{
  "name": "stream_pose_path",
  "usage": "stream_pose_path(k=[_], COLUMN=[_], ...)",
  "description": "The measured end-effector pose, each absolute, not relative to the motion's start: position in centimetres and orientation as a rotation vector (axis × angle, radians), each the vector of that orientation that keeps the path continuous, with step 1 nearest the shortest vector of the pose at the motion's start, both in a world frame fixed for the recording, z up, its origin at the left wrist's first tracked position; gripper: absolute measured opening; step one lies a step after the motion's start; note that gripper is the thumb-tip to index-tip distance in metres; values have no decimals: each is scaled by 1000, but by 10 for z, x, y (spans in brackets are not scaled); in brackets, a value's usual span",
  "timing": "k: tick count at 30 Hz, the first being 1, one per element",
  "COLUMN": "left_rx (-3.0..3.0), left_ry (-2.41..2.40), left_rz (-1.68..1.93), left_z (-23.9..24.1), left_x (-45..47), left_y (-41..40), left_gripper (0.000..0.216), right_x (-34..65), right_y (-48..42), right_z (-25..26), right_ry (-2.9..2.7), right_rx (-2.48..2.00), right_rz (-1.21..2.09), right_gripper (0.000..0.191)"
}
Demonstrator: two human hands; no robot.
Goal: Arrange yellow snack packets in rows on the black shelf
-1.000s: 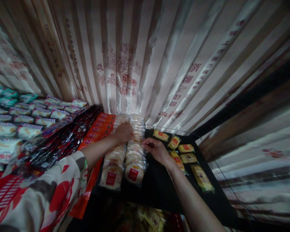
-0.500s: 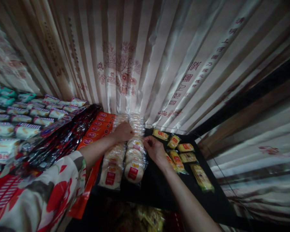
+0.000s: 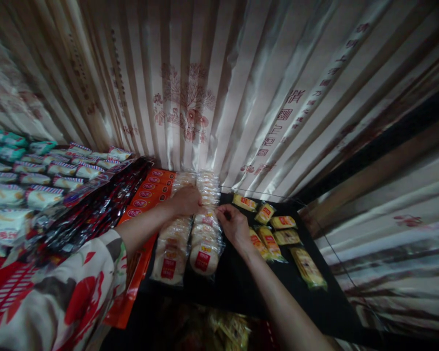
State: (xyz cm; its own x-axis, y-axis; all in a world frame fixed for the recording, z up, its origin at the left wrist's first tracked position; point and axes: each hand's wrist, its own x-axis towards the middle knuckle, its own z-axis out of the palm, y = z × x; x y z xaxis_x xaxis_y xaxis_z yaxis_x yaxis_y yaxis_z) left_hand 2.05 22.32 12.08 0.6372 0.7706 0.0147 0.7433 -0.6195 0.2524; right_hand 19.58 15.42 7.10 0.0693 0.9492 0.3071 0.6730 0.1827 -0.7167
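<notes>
Two rows of overlapping rice cracker packets, the left row (image 3: pixel 170 246) and the right row (image 3: pixel 205 243), run away from me over a black surface. They are clear wrappers with round pale crackers and red labels. Reaching across the left row, my left hand (image 3: pixel 186 200) has its fingers curled at the left edge of the right row. On the opposite side my right hand (image 3: pixel 234 226) pinches the right edge of a packet in that same row, thumb and forefinger together. Dim light and the hand's own back partly hide the left fingertips.
Several yellow-wrapped snack packets (image 3: pixel 269 241) lie to the right on the black surface (image 3: pixel 234 278). Leftward are orange packet strips (image 3: pixel 146 195), dark shiny packages (image 3: pixel 106 204) and white snack packs (image 3: pixel 44 196). A pleated printed curtain (image 3: pixel 219 87) hangs behind, with a thin cord (image 3: pixel 325 239) at right.
The view has shifted slightly, so everything sits a little differently in the picture. Both hands stay at the same place on the right row, with hardly any movement.
</notes>
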Motion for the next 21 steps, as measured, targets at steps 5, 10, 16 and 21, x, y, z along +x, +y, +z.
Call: stream_pose_path(k=[5,10,16,21], left_rx=[2675,2688,2681,2656], left_ry=[1297,1292,1294,1279], left_rz=[172,168,180,169], left_z=[120,122,122,121], left_x=[22,23,23,22], left_y=[219,215,216,218], left_gripper=[29,27,25,26], right_x=[200,206,208,204], right_y=[139,114,119,126], right_z=[80,86,69,64], right_ry=[-1537,-1580,-1567,-1507], right_rx=[-1690,-1831,-1565,-1550], right_rz=[436,621,885,797], right_gripper=[34,34,24,24])
